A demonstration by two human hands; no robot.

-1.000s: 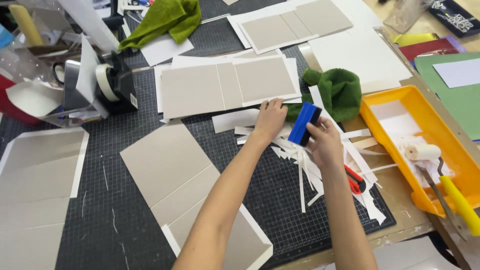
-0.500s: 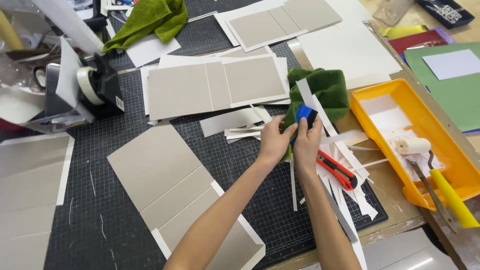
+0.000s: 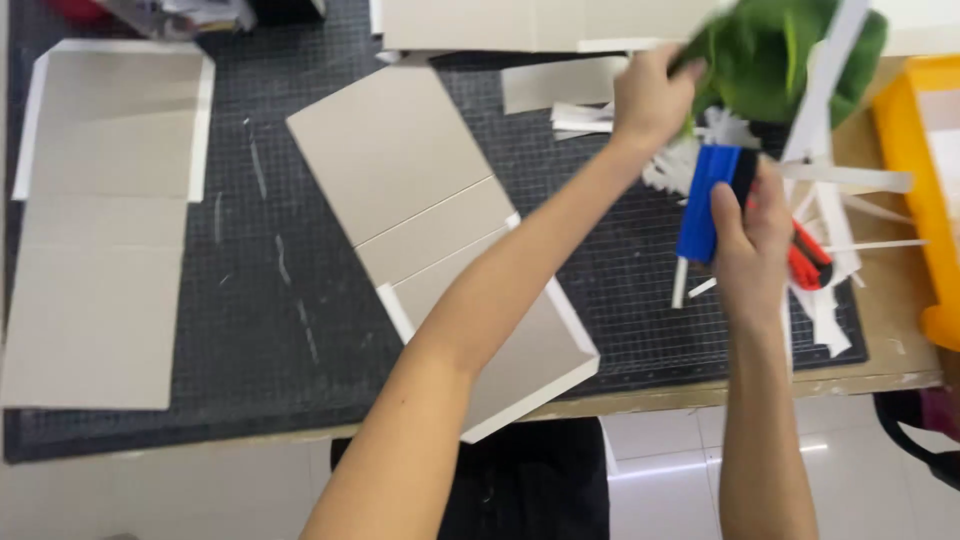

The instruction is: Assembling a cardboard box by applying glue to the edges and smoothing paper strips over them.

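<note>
My right hand (image 3: 752,235) grips a blue flat tool (image 3: 708,200) with a black edge, held upright above the cutting mat (image 3: 300,300). My left hand (image 3: 650,95) reaches past it and pinches the edge of a green cloth (image 3: 770,60) at the top right, lifting it. White paper strips (image 3: 830,190) lie scattered under and beside both hands. A red utility knife (image 3: 808,262) lies among the strips, just right of my right hand.
Grey boards backed with white paper lie on the mat: one in the middle (image 3: 420,210) under my left forearm, one at the left (image 3: 100,230), more along the top. An orange tray (image 3: 925,180) stands at the right edge. The table's front edge (image 3: 700,395) runs below.
The view has dropped and closed in toward the table's front edge. My left hand left the blue tool and took hold of the green cloth. My right hand kept the tool.
</note>
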